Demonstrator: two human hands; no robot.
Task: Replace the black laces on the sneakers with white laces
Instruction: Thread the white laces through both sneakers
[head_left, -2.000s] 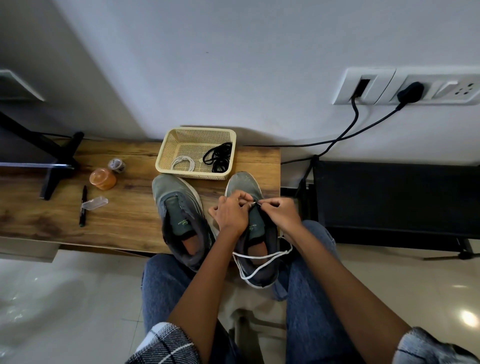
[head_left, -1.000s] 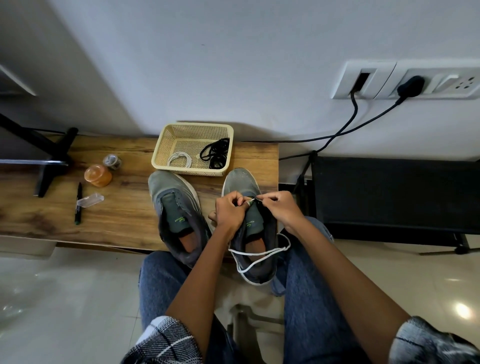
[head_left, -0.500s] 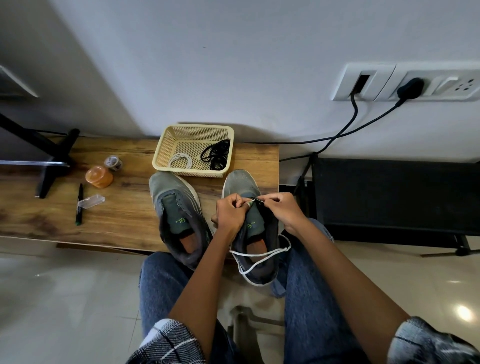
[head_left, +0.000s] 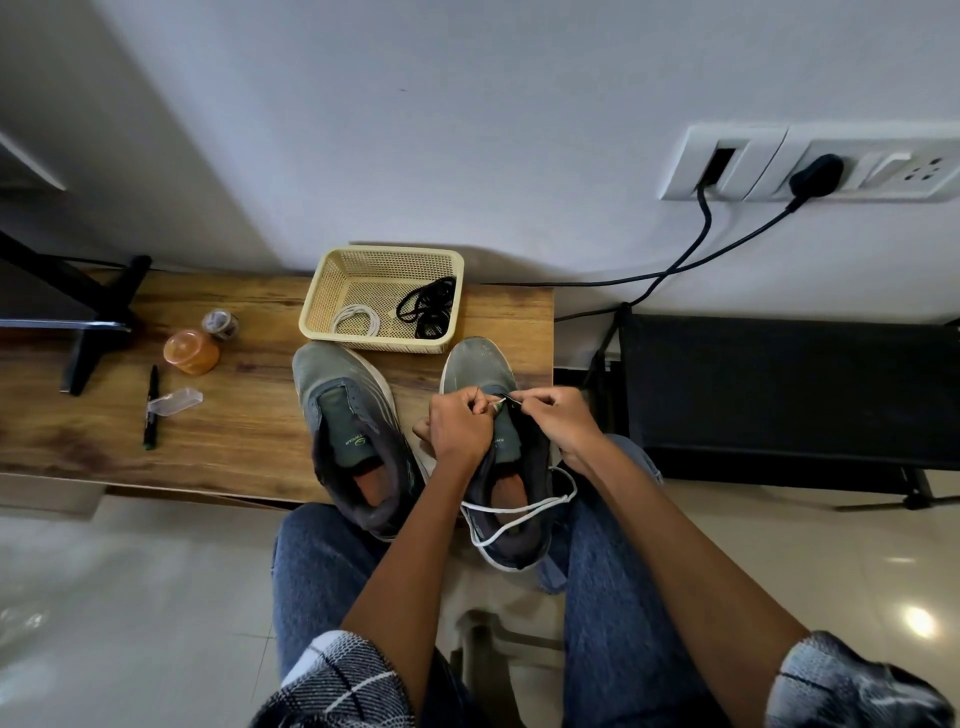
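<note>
now both hands, left hand (head_left: 460, 426) and right hand (head_left: 563, 418), seemingly pinch white lace (head_left: 519, 506).

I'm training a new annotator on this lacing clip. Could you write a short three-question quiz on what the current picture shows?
1. True or false: the left sneaker already has a white lace threaded through it.
2. What lies in the basket? A) a coiled white lace and a bundle of black laces; B) scissors; C) socks.
3. Which shoe are the left hand and the right hand working on?

Key
1. False: it shows no lace.
2. A
3. The right sneaker; a loose white lace trails over its heel.
</note>
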